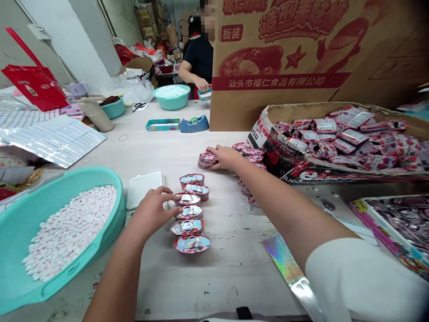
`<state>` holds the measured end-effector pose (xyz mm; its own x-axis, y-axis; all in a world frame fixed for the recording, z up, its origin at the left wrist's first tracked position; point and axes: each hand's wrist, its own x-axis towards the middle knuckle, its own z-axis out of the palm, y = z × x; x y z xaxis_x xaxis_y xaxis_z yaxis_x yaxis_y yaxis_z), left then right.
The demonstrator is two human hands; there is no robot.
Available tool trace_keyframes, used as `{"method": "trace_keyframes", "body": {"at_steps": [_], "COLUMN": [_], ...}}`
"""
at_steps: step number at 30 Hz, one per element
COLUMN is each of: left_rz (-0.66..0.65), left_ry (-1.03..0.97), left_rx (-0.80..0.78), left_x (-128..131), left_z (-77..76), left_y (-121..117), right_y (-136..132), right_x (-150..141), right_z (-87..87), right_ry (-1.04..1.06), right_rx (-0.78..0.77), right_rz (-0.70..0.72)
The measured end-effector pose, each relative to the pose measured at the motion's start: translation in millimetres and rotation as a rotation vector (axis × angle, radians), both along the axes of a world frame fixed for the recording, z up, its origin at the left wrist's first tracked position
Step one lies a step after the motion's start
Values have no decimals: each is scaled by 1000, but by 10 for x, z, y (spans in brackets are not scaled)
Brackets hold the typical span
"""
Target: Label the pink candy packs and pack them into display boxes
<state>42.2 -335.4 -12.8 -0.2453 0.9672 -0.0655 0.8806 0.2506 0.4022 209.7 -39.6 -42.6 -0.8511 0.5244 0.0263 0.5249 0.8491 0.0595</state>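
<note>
Several small oval candy boxes (192,244) with shiny silver tops and red printed sides stand in a column on the table. My left hand (154,209) is at the left side of this column, its index finger and thumb closed about the left end of one oval candy box (190,199). Farther forward, my right hand (226,158) grips another oval candy box (207,161), fingers over it and thumb on the near side. Beyond that hand sits a cluster of more such boxes (252,152), partly hidden by my right forearm.
On the left stands a turquoise basin (110,179) of white candies, beside a white scale (145,185). A carton (278,154) full of wrapped packs is on the right, before a tall cardboard box (281,98). A blue tape dispenser (194,124) lies ahead; a co-worker (201,60) works behind.
</note>
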Motion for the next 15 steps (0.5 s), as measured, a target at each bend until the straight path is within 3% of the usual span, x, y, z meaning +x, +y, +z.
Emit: {"method": "trace_keyframes", "body": {"at_steps": [6,12,15], "left_rz": [9,89,77], "left_ry": [-10,57,83], "left_rx": [-12,-71,-16], "left_x": [-26,36,121], "left_z": [-25,47,96], "left_y": [15,46,-24], "right_y": [-7,-12,-15], "right_x": [-3,-6,-7], "right_z": [-16,-20,-12], "right_ry": [1,-2,-5], "right_rx": [-4,-4,-15], "right_rz": [-8,-15,-16]}}
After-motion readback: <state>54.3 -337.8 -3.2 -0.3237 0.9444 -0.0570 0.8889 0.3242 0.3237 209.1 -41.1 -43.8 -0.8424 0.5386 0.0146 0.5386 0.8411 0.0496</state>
